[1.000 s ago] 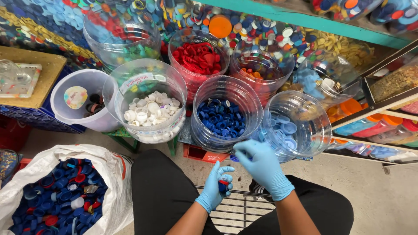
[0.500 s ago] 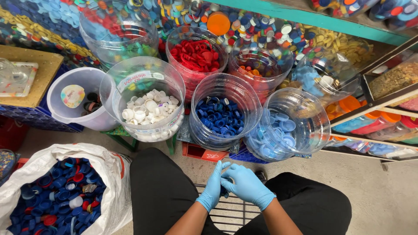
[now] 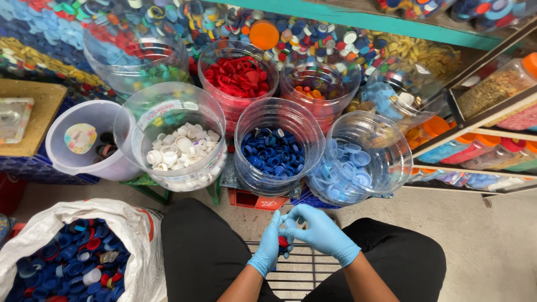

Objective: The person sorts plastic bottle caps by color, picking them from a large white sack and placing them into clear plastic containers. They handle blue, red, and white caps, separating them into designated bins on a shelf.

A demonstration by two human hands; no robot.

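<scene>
My two hands, both in blue gloves, meet over my lap above a wire rack (image 3: 302,271). My left hand (image 3: 268,246) is cupped around a few bottle caps, a red cap (image 3: 283,241) among them. My right hand (image 3: 324,232) curls over from the right, its thumb and fingertips pinching at the red cap. In front of my knees stand clear jars: one with white caps (image 3: 179,148), one with dark blue caps (image 3: 274,152) and one with light blue caps (image 3: 358,165).
Behind them stand jars of red caps (image 3: 238,78), orange and red caps (image 3: 320,89) and green caps (image 3: 140,59). A white bucket (image 3: 84,140) sits at the left. An open white sack (image 3: 140,235) of mixed caps lies by my left knee. Shelves with jars run along the right.
My right hand has drawn back from the rim of the light blue jar and come down onto my left hand. Both hands now work together over my lap.
</scene>
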